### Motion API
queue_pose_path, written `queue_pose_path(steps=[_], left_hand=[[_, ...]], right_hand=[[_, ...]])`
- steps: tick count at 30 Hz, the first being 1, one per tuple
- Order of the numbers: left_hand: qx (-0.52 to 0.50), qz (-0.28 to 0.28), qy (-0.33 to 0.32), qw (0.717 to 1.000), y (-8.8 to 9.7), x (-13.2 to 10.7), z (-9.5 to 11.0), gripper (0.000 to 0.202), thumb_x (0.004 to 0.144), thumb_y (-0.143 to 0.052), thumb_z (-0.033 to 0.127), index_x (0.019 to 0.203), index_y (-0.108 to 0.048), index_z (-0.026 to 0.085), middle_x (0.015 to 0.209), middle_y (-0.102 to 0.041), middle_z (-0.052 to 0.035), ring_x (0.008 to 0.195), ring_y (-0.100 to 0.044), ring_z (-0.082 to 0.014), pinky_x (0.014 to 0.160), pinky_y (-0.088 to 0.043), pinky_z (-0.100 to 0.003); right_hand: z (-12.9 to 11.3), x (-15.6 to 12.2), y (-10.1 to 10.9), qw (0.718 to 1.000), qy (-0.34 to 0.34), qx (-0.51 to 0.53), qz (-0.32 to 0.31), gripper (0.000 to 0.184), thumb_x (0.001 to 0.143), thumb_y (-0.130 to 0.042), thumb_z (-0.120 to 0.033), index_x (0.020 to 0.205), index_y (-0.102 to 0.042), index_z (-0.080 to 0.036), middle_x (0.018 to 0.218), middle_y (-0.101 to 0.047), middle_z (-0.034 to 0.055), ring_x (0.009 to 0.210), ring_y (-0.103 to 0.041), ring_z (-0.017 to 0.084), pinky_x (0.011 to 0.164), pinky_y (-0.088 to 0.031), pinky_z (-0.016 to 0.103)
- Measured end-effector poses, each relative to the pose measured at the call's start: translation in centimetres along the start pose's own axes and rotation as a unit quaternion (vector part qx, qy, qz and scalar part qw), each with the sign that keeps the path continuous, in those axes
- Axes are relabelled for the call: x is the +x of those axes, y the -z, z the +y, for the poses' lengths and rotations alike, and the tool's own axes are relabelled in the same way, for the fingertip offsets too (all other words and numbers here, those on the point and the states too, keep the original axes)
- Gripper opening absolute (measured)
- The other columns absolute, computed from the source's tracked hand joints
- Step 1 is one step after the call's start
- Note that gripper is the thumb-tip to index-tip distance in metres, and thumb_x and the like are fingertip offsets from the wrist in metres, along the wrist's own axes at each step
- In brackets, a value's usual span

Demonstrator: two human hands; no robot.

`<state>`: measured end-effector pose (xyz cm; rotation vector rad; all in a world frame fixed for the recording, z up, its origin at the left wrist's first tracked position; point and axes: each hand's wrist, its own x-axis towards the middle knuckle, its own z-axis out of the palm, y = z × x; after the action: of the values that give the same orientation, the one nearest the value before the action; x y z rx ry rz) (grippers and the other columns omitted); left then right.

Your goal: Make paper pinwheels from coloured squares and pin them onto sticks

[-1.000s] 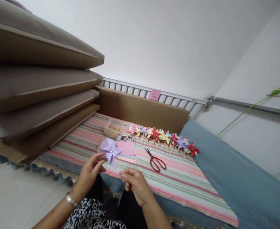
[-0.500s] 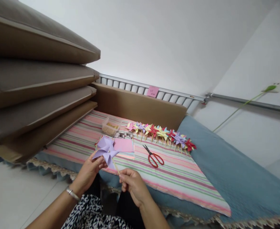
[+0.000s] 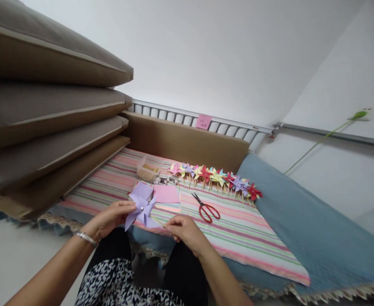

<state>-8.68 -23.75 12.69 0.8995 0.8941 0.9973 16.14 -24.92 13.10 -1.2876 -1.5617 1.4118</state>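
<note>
The purple paper pinwheel (image 3: 141,210) is being held just above the near edge of the striped cloth (image 3: 237,238), its blades tilted toward the camera and a small pale pin head showing at its centre. The left hand (image 3: 110,217) is closing its fingertips on the blade at the left of the wheel, touching the paper beside the centre. The right hand (image 3: 185,228) is pinching the thin wooden stick (image 3: 157,221) that is running from the wheel's back down to its fingers, thumb and forefinger closed on the lower end.

To my eye the wheel is being fixed or tested on its stick. Doing it well is asking for a light touch on the blade so the paper is not creasing, a firm pinch low on the stick, and the pin kept square to the stick so that the wheel is turning freely.

Just behind the wheel, sheets of pink and purple paper (image 3: 166,194) are lying on the cloth. Red-handled scissors (image 3: 206,208) are lying to their right, blades open a little. Toward the far edge a row of finished pinwheels (image 3: 217,178) is leaning against the brown padded board (image 3: 187,142), and at the far left corner of the cloth a clear box of sticks (image 3: 148,170) is sitting. Stacked brown cushions (image 3: 46,110) are looming at the left.
</note>
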Motion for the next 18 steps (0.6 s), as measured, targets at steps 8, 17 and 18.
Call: queue_pose_path(steps=[8,17,18], left_hand=[[-0.015,-0.039,0.017,0.999,-2.3,0.5,-0.8,0.021,0.059,-0.08,0.024,0.073,-0.072,0.01,0.067,-0.072,-0.0076,0.059,-0.063,-0.0147,0.06,-0.048,-0.022],[-0.067,0.011,-0.009,0.998,-2.9,0.7,-1.5,0.02,0.061,-0.078,0.016,0.079,-0.072,0.009,0.072,-0.074,-0.0093,0.061,-0.066,-0.0168,0.062,-0.052,-0.024],[-0.07,0.014,-0.011,0.997,-2.9,0.9,-1.6,0.02,0.061,-0.078,0.016,0.079,-0.072,0.009,0.072,-0.073,-0.0101,0.062,-0.066,-0.0172,0.063,-0.052,-0.024]], right_hand=[[-2.1,0.8,2.1,0.995,0.011,-0.088,-0.055,0.008,0.064,-0.063,-0.019,0.063,-0.068,-0.014,0.048,-0.054,-0.0032,0.044,-0.043,0.008,0.044,-0.03,0.02],[-3.2,1.0,3.2,0.986,0.058,-0.155,-0.03,0.009,0.066,-0.062,-0.017,0.062,-0.07,-0.016,0.051,-0.06,-0.0008,0.048,-0.05,0.012,0.049,-0.039,0.024],[-3.4,0.9,3.2,0.984,0.071,-0.165,-0.008,0.009,0.067,-0.062,-0.018,0.067,-0.071,-0.016,0.057,-0.063,0.0012,0.053,-0.053,0.015,0.054,-0.043,0.027]])
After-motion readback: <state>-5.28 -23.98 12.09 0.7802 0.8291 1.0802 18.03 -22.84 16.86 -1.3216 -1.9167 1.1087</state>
